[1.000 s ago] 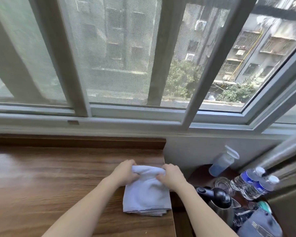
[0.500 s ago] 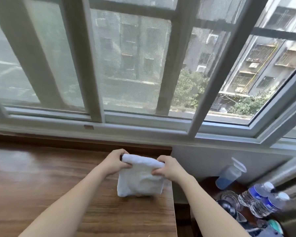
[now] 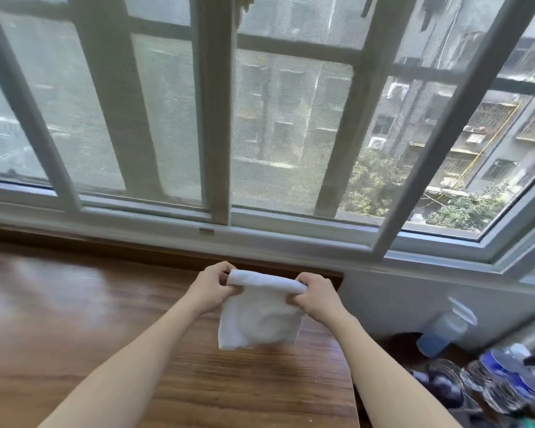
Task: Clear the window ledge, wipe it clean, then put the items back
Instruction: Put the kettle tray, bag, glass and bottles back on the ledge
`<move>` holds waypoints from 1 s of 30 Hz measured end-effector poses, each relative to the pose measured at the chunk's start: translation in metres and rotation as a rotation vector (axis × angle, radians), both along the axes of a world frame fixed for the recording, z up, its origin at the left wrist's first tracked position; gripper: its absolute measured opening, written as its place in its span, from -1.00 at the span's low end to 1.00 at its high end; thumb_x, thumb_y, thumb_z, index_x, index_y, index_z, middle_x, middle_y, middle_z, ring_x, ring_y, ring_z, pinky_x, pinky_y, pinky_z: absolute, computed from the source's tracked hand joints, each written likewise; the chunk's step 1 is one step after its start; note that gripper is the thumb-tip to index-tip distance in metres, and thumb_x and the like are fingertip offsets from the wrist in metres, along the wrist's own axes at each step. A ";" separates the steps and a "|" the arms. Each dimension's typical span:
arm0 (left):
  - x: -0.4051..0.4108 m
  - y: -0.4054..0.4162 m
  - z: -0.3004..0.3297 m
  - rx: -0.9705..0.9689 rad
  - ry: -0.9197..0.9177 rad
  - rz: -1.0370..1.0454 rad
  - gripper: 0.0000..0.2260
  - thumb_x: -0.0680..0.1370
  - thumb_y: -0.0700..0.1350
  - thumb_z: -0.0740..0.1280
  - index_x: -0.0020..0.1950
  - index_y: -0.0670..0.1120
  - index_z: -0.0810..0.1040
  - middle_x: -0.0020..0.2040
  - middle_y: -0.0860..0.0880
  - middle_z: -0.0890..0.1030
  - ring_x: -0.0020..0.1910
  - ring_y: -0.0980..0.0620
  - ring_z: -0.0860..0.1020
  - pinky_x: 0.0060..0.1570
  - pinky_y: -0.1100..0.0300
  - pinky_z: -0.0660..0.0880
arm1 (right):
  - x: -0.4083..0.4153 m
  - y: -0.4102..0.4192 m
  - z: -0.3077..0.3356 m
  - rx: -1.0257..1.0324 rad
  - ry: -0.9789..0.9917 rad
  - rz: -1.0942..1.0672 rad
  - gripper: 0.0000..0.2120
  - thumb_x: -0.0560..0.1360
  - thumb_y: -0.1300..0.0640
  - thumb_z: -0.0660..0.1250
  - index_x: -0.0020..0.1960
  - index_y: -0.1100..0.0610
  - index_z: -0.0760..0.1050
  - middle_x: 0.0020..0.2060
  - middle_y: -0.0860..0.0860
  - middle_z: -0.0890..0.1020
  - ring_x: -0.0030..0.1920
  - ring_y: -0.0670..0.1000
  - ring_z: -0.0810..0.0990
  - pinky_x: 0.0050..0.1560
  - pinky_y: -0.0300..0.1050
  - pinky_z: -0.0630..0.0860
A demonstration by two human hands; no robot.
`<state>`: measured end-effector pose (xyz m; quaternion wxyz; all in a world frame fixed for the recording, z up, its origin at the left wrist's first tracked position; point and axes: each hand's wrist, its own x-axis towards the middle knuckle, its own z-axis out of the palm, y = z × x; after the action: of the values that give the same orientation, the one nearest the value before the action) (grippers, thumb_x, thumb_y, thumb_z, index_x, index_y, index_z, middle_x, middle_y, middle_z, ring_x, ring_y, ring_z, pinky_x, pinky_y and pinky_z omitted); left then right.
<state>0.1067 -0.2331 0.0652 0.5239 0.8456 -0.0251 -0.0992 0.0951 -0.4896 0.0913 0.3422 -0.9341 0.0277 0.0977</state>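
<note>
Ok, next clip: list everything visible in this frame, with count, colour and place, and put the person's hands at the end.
cloth: one, white, folded, held up above the wooden surface, its lower edge hanging free
wooden surface: one, brown, below the window
window: one, pale grey frame with mesh screen, across the back
lidded plastic container: one, clear with a bluish base, lower right
water bottles: about two, clear with blue labels, blurred, lower right corner
glassware: count unclear, clear, blurred, beside the bottles
left hand: one, pinching the cloth's top left end
right hand: one, pinching the cloth's top right end
</note>
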 end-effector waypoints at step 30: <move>-0.039 0.191 0.034 0.109 -0.034 0.401 -0.82 0.38 0.00 0.47 -0.11 0.11 0.52 -0.12 0.11 0.64 -0.05 0.14 0.59 -0.17 0.25 0.46 | 0.021 0.201 0.017 0.112 -0.124 0.253 -0.79 0.34 0.01 0.52 -0.11 0.05 0.55 -0.19 -0.05 0.65 -0.10 0.00 0.59 -0.11 -0.05 0.50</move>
<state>0.0674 -0.0426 0.0993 0.4862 0.8623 0.1400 0.0203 0.1157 -0.2890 0.1081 0.3796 -0.9139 -0.1166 0.0837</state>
